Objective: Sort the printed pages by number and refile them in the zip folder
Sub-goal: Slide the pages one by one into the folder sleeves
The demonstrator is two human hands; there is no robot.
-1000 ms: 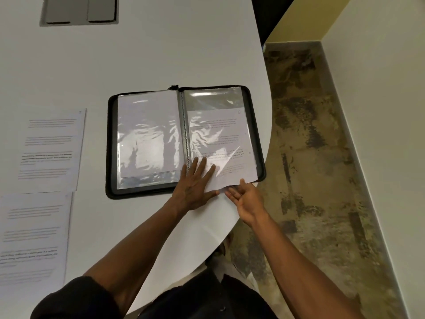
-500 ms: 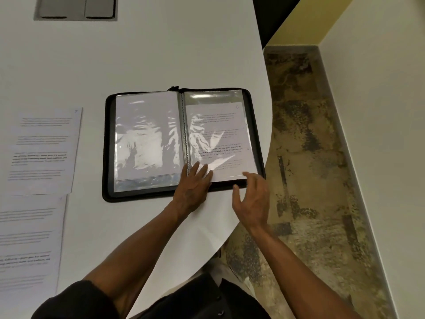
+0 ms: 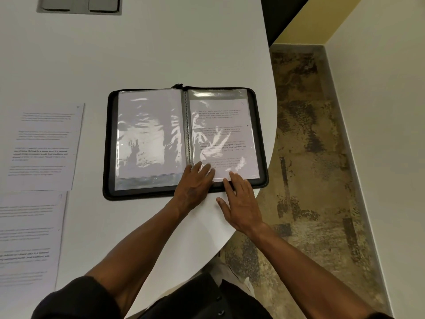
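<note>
A black zip folder (image 3: 106, 157) lies open on the white table, with clear plastic sleeves on both sides. The right sleeve holds a printed page (image 3: 220, 125) with text facing up. The left sleeve (image 3: 149, 134) shows a blank white sheet. My left hand (image 3: 195, 183) rests flat on the lower left corner of the right sleeve, fingers straight. My right hand (image 3: 241, 199) lies flat beside it, its fingertips touching the bottom edge of the printed page. Two loose printed pages, one upper (image 3: 46, 146) and one lower (image 3: 27, 238), lie at the table's left.
The white table (image 3: 161, 49) has a curved edge just right of the folder, with mottled floor (image 3: 310, 157) beyond. A grey recessed panel (image 3: 79, 4) sits at the table's far side. A pale wall (image 3: 379, 88) runs along the right.
The printed page has slid fully up into the right sleeve. My right hand turned palm down and moved onto the page's bottom edge. My left hand stayed on the sleeve.
</note>
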